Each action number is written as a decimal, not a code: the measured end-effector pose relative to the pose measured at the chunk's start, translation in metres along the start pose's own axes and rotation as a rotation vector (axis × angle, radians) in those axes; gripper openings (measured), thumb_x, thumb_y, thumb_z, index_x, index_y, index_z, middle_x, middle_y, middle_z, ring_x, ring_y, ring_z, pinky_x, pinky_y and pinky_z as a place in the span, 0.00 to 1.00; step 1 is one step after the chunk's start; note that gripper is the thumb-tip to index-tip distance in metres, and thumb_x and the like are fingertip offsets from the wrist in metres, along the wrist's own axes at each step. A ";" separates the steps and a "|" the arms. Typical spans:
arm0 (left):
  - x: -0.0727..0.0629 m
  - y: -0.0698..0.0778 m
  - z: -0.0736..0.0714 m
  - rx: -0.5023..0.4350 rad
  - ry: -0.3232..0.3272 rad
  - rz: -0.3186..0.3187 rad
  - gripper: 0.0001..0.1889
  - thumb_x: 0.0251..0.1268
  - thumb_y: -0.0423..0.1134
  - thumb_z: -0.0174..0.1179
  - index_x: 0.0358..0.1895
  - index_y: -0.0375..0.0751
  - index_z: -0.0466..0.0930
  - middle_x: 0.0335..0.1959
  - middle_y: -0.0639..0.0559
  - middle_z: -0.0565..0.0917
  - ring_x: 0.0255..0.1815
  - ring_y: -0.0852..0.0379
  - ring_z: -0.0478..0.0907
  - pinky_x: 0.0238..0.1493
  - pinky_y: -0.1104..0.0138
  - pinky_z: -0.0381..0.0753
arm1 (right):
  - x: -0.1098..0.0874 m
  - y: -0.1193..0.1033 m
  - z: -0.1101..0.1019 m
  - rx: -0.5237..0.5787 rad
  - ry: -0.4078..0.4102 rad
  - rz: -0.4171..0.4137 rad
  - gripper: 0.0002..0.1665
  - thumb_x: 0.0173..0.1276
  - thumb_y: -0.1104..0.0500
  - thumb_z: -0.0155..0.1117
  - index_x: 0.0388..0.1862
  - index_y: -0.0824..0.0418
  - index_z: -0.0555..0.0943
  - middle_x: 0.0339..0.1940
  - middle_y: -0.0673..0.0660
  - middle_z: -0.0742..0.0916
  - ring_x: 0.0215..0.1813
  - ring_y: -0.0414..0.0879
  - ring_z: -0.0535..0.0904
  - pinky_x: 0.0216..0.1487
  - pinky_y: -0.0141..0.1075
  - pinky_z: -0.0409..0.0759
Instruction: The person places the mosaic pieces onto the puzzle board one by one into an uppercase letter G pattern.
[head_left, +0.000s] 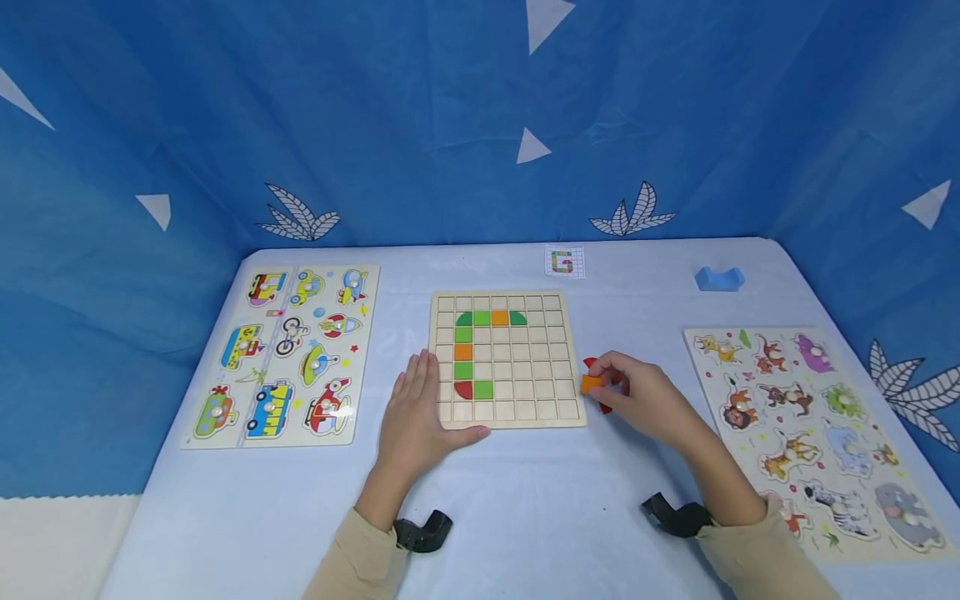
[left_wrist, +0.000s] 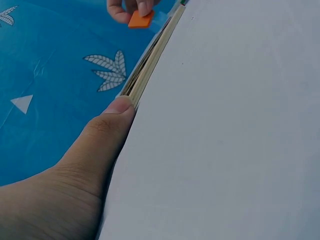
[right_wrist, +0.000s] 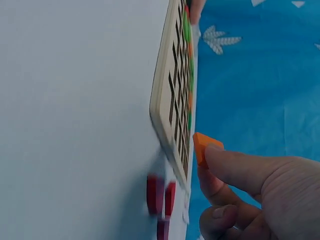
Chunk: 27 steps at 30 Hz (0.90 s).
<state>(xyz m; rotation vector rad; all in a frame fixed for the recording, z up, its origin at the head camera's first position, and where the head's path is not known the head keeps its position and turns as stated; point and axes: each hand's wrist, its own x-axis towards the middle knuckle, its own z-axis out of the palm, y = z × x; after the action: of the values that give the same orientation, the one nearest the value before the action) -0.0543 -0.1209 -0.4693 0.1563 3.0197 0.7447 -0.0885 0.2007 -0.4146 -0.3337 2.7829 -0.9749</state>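
Observation:
A wooden grid board (head_left: 525,358) lies mid-table, with green, orange and red tiles set in its cells in a C-like line. My left hand (head_left: 416,417) rests at the board's lower left corner, fingers straight along the left side. Its thumb (left_wrist: 107,120) touches the front edge. Just off the board's right edge, my right hand (head_left: 641,396) pinches an orange square tile (right_wrist: 202,147) between thumb and fingers. Beneath that hand, several red pieces (right_wrist: 155,195) lie on the table, partly hidden by it in the head view.
A small pattern card (head_left: 564,262) lies behind the board. At the left is a vehicle puzzle board (head_left: 288,408), and at the right an animal puzzle board (head_left: 810,425). A blue notched block (head_left: 718,279) sits at the back right. Blue cloth (head_left: 450,125) hangs behind the table.

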 end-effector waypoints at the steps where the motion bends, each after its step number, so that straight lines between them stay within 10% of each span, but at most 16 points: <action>1: 0.000 0.000 0.000 0.003 -0.002 0.000 0.70 0.40 0.79 0.65 0.80 0.38 0.45 0.83 0.45 0.45 0.84 0.48 0.38 0.82 0.52 0.45 | 0.004 -0.004 0.003 0.009 -0.006 -0.009 0.11 0.64 0.61 0.71 0.44 0.51 0.81 0.35 0.50 0.85 0.28 0.45 0.72 0.27 0.30 0.72; 19: 0.001 0.000 0.002 0.021 -0.003 -0.003 0.70 0.40 0.81 0.62 0.80 0.37 0.45 0.83 0.46 0.45 0.84 0.49 0.38 0.82 0.53 0.46 | 0.036 -0.054 0.065 0.110 -0.043 -0.102 0.10 0.63 0.56 0.73 0.41 0.45 0.82 0.30 0.42 0.83 0.26 0.43 0.72 0.26 0.30 0.72; 27: 0.002 0.002 0.000 0.010 -0.011 -0.011 0.71 0.40 0.80 0.63 0.80 0.36 0.44 0.83 0.44 0.45 0.84 0.48 0.38 0.82 0.51 0.46 | 0.039 -0.064 0.074 0.010 -0.010 -0.123 0.10 0.63 0.57 0.73 0.41 0.48 0.83 0.35 0.42 0.82 0.37 0.39 0.77 0.41 0.33 0.79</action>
<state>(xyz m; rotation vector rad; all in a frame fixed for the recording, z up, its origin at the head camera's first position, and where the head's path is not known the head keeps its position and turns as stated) -0.0557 -0.1191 -0.4689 0.1430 3.0120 0.7262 -0.0989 0.0980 -0.4346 -0.5122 2.7755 -1.0106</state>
